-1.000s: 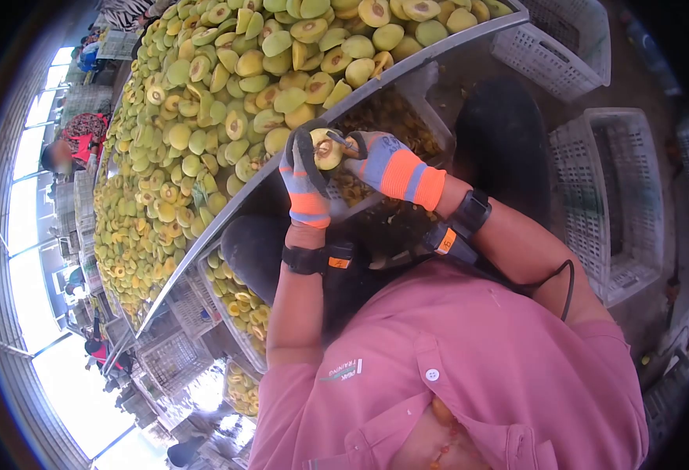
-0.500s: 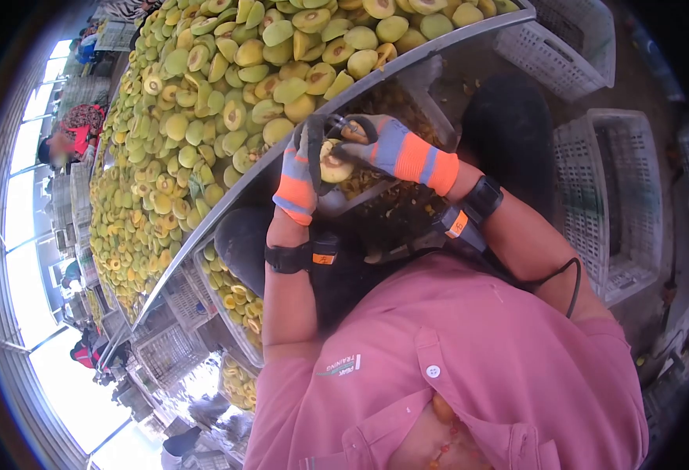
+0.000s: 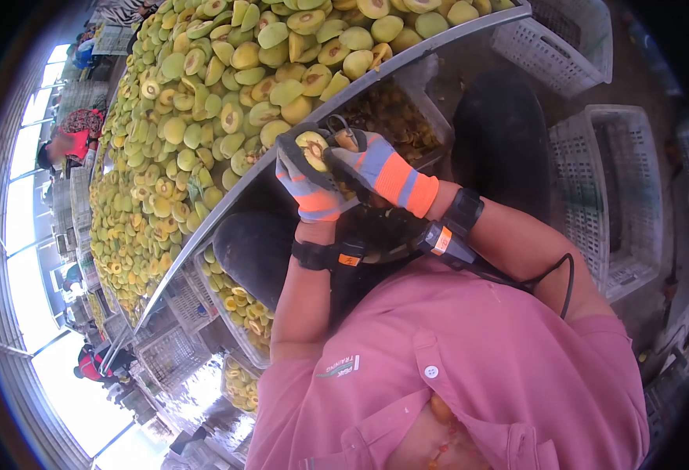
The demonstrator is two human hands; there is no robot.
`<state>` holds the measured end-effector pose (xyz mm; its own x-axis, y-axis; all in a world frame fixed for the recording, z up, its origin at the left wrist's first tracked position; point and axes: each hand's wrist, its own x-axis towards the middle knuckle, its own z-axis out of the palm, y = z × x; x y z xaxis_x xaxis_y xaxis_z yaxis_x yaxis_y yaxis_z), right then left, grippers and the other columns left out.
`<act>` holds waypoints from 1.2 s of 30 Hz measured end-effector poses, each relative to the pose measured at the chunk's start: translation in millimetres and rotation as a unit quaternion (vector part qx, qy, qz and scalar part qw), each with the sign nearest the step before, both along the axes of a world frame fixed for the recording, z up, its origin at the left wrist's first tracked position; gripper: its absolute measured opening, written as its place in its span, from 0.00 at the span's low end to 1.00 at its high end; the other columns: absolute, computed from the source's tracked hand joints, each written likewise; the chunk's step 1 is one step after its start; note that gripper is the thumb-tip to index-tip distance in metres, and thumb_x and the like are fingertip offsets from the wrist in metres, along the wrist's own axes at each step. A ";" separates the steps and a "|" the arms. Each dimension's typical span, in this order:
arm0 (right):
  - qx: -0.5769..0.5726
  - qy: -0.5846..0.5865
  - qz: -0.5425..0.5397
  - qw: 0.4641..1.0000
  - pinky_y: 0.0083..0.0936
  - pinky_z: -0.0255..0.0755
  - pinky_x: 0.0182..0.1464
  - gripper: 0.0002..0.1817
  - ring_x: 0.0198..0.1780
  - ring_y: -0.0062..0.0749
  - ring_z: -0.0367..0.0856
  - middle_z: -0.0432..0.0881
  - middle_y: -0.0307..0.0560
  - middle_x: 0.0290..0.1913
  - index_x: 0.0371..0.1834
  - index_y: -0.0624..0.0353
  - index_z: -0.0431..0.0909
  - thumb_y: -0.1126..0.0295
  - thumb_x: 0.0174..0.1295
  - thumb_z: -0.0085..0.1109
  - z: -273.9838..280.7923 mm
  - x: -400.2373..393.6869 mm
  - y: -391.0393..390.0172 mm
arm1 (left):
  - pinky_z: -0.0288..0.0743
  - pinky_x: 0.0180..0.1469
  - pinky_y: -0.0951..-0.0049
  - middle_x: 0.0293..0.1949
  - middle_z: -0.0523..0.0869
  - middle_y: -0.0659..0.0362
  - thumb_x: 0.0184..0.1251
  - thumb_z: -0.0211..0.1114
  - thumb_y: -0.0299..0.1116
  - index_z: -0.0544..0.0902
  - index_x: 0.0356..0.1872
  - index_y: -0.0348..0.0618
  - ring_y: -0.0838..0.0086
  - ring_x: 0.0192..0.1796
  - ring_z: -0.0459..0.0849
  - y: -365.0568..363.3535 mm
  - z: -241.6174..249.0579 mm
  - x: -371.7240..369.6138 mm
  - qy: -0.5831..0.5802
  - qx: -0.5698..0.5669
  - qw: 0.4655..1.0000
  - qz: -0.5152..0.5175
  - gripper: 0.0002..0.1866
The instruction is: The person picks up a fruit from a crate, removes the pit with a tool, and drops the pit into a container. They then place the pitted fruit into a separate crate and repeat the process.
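My left hand (image 3: 309, 186) cradles a halved stone fruit (image 3: 311, 149), cut face showing; my right hand (image 3: 377, 164) grips a wooden-handled tool (image 3: 346, 139) beside it (working contact unclear). I judge this as centre-working, calling for steady fingers. Beyond, fruit halves (image 3: 195, 133) lie heaped.

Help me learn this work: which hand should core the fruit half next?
Probably the right hand: it grips the looped tool, while the left hand holds the fruit half, cut face showing.
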<state>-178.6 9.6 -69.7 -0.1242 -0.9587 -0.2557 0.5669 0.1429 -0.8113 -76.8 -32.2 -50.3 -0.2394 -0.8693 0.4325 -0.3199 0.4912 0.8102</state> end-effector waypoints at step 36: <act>0.019 0.255 0.159 0.954 0.26 0.70 0.31 0.09 0.27 0.22 0.74 0.80 0.44 0.26 0.36 0.63 0.79 0.70 0.53 0.58 -12.0 -21.5 2.6 | 0.71 0.43 0.75 0.37 0.83 0.54 0.77 0.43 0.42 0.80 0.43 0.30 0.74 0.39 0.78 -4.4 4.6 -0.6 -0.034 -0.012 0.997 -0.073 0.23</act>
<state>-200.0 12.2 -81.7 0.0533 -0.9597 -0.2760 0.0225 0.2774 -0.9605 -77.4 -36.7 -45.7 -0.3923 -0.8124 0.4314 -0.2974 0.5558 0.7763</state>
